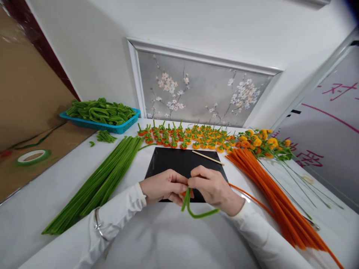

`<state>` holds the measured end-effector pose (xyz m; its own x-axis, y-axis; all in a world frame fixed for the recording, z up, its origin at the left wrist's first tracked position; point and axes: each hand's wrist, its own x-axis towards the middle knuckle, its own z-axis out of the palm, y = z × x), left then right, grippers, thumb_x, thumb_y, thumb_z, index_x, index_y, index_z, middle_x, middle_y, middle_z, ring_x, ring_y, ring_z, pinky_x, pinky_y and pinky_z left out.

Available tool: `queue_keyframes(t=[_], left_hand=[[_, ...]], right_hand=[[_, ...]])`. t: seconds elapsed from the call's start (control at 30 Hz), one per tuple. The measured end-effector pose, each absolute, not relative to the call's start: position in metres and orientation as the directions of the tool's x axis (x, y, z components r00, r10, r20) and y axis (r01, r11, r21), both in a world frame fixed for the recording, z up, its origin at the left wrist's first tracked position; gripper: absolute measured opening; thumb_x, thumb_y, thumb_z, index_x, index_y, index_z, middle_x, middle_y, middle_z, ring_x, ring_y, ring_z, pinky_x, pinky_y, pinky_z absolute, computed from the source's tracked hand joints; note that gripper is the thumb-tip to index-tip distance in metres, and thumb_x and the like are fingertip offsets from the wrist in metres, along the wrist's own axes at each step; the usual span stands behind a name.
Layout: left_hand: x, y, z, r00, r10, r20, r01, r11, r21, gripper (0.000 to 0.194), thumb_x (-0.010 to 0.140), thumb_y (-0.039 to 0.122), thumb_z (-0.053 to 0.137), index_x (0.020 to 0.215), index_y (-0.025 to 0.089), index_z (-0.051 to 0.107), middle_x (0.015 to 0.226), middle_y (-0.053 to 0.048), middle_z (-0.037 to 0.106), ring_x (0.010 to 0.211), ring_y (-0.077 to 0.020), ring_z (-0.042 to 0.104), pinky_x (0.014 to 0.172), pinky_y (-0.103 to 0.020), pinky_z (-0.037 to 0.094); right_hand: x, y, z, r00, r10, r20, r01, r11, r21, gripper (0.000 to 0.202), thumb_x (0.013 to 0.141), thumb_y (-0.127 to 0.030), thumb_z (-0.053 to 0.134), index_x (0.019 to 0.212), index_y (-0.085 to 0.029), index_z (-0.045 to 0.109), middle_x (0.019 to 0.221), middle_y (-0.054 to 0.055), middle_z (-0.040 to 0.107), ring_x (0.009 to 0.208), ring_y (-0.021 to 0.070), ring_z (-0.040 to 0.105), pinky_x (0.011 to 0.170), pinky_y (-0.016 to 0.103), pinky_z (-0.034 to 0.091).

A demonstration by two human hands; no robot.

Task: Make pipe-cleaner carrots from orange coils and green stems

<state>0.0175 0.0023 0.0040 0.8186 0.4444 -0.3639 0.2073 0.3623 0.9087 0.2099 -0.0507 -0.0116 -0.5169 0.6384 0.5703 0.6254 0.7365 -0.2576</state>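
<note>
Both hands meet above the front part of a black board [168, 160]. My left hand [166, 185] is closed, its thumb and fingers pinching a small orange piece, mostly hidden by the fingers. My right hand [213, 186] pinches a green pipe cleaner [203, 215] at the same spot; its bent free end curls down and to the right, and a shorter green end hangs beside it. A thin wooden stick [208, 157] lies across the board's far right part. Behind the board stand rows of small orange and yellow flower heads [196, 138] with green stems upward.
Green pipe cleaners [103, 179] lie bundled at left, orange ones [269, 194] at right. A blue basket [120, 128] of coiled green pieces stands at back left. Finished flowers [260, 142] with long stems lie back right. Green tape [33, 157] rests on cardboard.
</note>
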Motion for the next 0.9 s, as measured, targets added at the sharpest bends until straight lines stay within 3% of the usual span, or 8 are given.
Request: queue_keyframes(t=[0.1,0.17,0.3,0.4,0.53,0.67,0.8,0.9], left_hand=[[0.016,0.003,0.006,0.823,0.454,-0.342,0.187,0.352,0.917,0.021,0.073,0.026,0.070,0.087,0.012,0.073,0.076,-0.004,0.066,0.062,-0.0085,0.060,0.062,-0.019,0.049],[0.016,0.002,0.005,0.820,0.490,-0.297,0.172,0.284,0.943,0.023,0.075,0.025,0.066,0.094,0.015,0.072,0.081,-0.003,0.066,0.065,-0.0094,0.060,0.067,-0.022,0.050],[0.022,-0.005,0.006,0.808,0.576,-0.125,0.210,-0.083,0.974,0.028,0.082,0.018,0.050,0.104,0.017,0.068,0.078,0.000,0.063,0.066,-0.0109,0.057,0.067,-0.024,0.047],[0.027,-0.012,0.007,0.735,0.674,0.075,0.350,-0.471,0.809,0.028,0.081,0.012,0.045,0.096,0.015,0.069,0.071,-0.001,0.060,0.063,-0.0113,0.052,0.058,-0.021,0.039],[0.030,-0.018,0.006,0.720,0.653,0.234,0.415,-0.676,0.609,0.028,0.078,0.006,0.042,0.089,0.013,0.067,0.072,-0.002,0.060,0.065,-0.0120,0.051,0.059,-0.022,0.035],[0.029,-0.016,0.003,0.733,0.663,0.151,0.415,-0.613,0.673,0.021,0.078,0.009,0.044,0.073,0.013,0.063,0.062,0.001,0.054,0.059,-0.0110,0.049,0.055,-0.021,0.034],[0.025,-0.007,0.003,0.803,0.587,-0.104,0.306,-0.257,0.917,0.020,0.078,0.015,0.045,0.080,0.012,0.066,0.063,0.002,0.057,0.059,-0.0101,0.053,0.058,-0.020,0.042],[0.023,-0.002,0.003,0.823,0.524,-0.222,0.269,-0.015,0.963,0.016,0.076,0.019,0.054,0.081,0.011,0.067,0.067,0.001,0.061,0.061,-0.0098,0.056,0.063,-0.021,0.046]], right_hand=[[0.212,-0.049,-0.011,-0.501,0.606,0.618,0.621,0.749,-0.231,0.028,0.093,-0.015,0.038,0.084,-0.020,0.064,0.088,0.005,0.058,0.073,0.0117,0.054,0.063,0.022,0.041],[0.214,-0.048,-0.012,-0.389,0.713,0.583,0.612,0.673,-0.415,0.019,0.092,-0.019,0.043,0.087,-0.019,0.061,0.083,0.004,0.059,0.070,0.0108,0.056,0.061,0.021,0.042],[0.216,-0.050,-0.015,-0.239,0.936,0.257,0.545,0.348,-0.762,0.024,0.094,-0.032,0.041,0.079,-0.019,0.053,0.057,-0.004,0.053,0.044,0.0069,0.049,0.046,0.018,0.038],[0.209,-0.055,-0.013,-0.275,0.954,0.119,0.568,0.261,-0.781,0.037,0.094,-0.040,0.040,0.065,-0.018,0.047,0.051,-0.004,0.053,0.040,0.0063,0.046,0.043,0.018,0.034],[0.198,-0.059,-0.008,-0.271,0.953,0.133,0.639,0.281,-0.716,0.036,0.092,-0.034,0.043,0.060,-0.017,0.045,0.050,-0.003,0.054,0.044,0.0071,0.045,0.044,0.019,0.030],[0.197,-0.059,-0.006,-0.300,0.944,0.136,0.638,0.304,-0.707,0.027,0.090,-0.023,0.042,0.064,-0.018,0.046,0.054,-0.004,0.052,0.046,0.0067,0.041,0.045,0.019,0.028],[0.200,-0.060,-0.003,-0.364,0.917,0.163,0.643,0.375,-0.668,0.023,0.089,-0.014,0.041,0.067,-0.018,0.045,0.059,-0.005,0.049,0.050,0.0063,0.040,0.047,0.018,0.027],[0.204,-0.060,-0.001,-0.465,0.850,0.249,0.709,0.525,-0.470,0.022,0.090,-0.009,0.040,0.071,-0.018,0.048,0.064,-0.003,0.050,0.056,0.0079,0.043,0.053,0.020,0.028]])
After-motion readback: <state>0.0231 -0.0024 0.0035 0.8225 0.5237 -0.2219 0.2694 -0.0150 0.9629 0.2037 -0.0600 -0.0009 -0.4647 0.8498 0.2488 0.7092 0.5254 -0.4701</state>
